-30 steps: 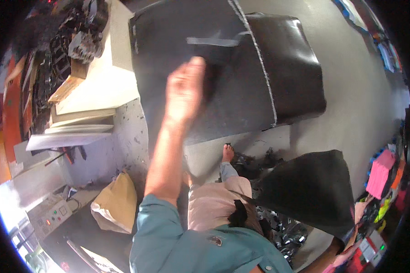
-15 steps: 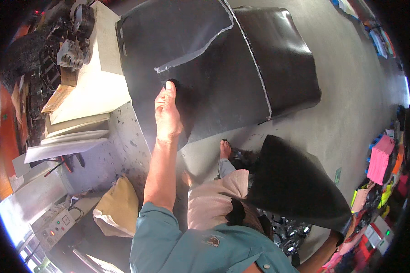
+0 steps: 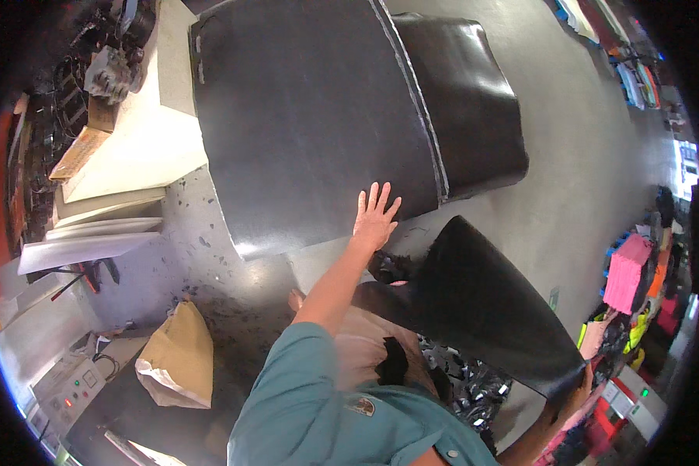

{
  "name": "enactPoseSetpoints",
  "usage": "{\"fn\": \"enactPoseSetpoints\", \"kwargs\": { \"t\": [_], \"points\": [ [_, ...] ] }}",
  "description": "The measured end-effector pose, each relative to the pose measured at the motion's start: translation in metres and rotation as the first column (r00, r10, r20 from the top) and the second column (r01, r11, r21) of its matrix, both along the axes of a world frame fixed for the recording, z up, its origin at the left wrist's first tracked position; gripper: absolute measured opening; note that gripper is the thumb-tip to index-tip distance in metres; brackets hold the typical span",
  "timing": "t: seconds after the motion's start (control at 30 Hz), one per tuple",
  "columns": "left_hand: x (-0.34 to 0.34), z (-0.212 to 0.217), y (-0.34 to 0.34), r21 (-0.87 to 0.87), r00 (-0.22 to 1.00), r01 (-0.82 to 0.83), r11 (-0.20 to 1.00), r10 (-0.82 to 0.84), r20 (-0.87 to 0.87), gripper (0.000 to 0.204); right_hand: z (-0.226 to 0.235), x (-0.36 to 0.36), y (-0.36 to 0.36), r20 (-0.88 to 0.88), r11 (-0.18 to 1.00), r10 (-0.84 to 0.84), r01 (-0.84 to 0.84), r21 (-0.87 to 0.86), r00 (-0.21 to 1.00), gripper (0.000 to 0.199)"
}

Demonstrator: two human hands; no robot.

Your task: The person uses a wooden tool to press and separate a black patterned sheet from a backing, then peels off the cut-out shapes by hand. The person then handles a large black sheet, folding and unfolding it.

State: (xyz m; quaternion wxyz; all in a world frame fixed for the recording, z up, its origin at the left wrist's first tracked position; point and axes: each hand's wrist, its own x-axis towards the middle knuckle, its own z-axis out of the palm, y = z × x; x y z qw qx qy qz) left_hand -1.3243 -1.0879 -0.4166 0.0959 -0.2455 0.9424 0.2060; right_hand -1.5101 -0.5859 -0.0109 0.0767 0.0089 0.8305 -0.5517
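Note:
A large black sheet [image 3: 311, 116] of smooth, rubber-like material lies flat in front of me, its cut edges pale. My left hand [image 3: 375, 224] is open on its near edge, palm down with fingers spread. At the lower right my right hand [image 3: 581, 390] is closed on the edge of a loose black sheet [image 3: 489, 303]. That sheet hangs curved beside my legs, its narrow end near my left forearm. Beyond the flat sheet's right edge, more glossy black material [image 3: 462, 101] bends downward. My right fingers are partly hidden by the loose sheet.
Cream boards [image 3: 140, 147] stand to the left, with white sheets [image 3: 93, 242] below. A tan paper sack [image 3: 180, 353] and a control box [image 3: 74, 392] are at the lower left. Black scraps [image 3: 470, 388] lie by my legs. Pink stacked material [image 3: 627, 272] is at the right.
My left hand has let go of a folded-back sheet edge and moved right, its fingers now spread. The flat sheet's surface shows no fold now. My right hand still holds the loose sheet.

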Motion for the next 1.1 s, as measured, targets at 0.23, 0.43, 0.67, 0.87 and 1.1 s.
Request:
{"fn": "enactPoseSetpoints", "kwargs": {
  "t": [0.23,0.43,0.67,0.87,1.1],
  "points": [
    [0.007,0.006,-0.008,0.067,1.0,0.002,0.998,-0.002,0.001,0.061,-0.01,-0.01,0.005,0.111,0.995,-0.097,0.093,0.037,0.989,0.048],
    [0.075,0.002,-0.041,0.029,0.912,-0.371,0.928,0.37,-0.179,0.06,-0.013,0.009,-0.013,0.169,0.964,0.185,-0.146,-0.222,0.968,0.048],
    [0.254,-0.033,-0.105,-0.048,0.25,-0.968,0.245,0.954,-0.164,0.074,-0.019,0.019,-0.041,-0.139,0.894,0.444,-0.428,0.132,0.885,0.048],
    [0.302,-0.04,-0.132,-0.042,0.306,-0.952,0.303,0.936,-0.177,0.051,-0.022,0.028,-0.079,-0.006,0.937,0.254,-0.248,-0.244,0.967,0.036],
    [0.332,-0.045,-0.136,-0.195,0.464,-0.881,0.431,0.869,-0.172,0.042,0.012,0.072,-0.134,0.288,0.931,0.089,0.023,-0.363,0.954,0.026]
  ]
}}
